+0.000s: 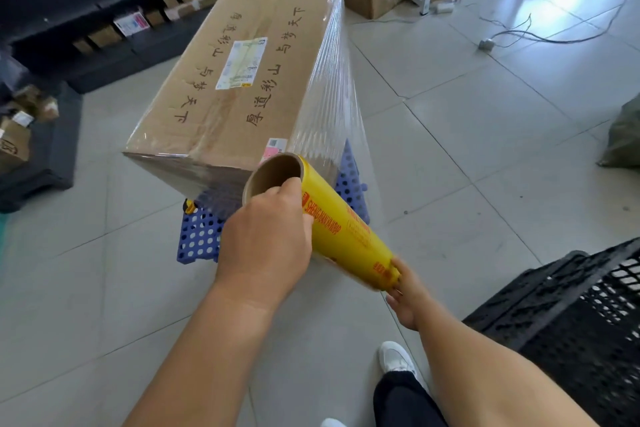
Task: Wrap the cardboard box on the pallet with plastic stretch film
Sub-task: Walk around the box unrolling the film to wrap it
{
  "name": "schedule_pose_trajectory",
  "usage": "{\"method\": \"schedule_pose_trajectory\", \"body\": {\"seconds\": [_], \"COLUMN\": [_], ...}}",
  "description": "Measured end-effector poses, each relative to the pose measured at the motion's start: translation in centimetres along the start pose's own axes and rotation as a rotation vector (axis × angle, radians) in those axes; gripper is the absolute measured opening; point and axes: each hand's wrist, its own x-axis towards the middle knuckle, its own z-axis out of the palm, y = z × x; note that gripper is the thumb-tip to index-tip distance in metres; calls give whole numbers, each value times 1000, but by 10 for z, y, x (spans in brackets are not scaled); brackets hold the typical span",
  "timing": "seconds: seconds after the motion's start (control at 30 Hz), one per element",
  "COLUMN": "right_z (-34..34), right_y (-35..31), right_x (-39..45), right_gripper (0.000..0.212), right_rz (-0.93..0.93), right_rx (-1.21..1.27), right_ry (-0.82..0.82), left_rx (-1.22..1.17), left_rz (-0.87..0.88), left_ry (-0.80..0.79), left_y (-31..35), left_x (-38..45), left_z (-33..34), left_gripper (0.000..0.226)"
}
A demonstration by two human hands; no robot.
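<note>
A large cardboard box point(228, 80) with handwritten characters and a label on top stands on a small blue perforated pallet point(199, 236). Clear stretch film point(332, 104) runs taut from the box's right side down to a yellow film roll point(343, 232) with a cardboard core. Film layers cover the box's near side too. My left hand point(266, 243) grips the roll's upper end, thumb at the core's rim. My right hand point(407, 291) holds the roll's lower end, fingers partly hidden behind it.
A black plastic crate point(571, 315) stands close at the right. Dark shelving point(86, 10) with small cartons lines the back left. Cables point(519, 31) trail over the tiled floor at the back right. My white shoe point(394, 357) shows below.
</note>
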Motion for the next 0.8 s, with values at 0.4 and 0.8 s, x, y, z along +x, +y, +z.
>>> {"method": "schedule_pose_trajectory", "body": {"seconds": [0.4,0.8], "right_z": [73,119], "right_y": [64,82], "right_x": [8,42], "right_gripper": [62,62], "right_rz": [68,92], "right_rx": [-113,-47], "right_ry": [77,83], "left_rx": [89,82], "left_rz": [125,348], "left_ry": [-29,9], "left_y": [-53,-72], "left_x": [-17,-10], "left_z": [-4,7], "left_gripper": [9,44]}}
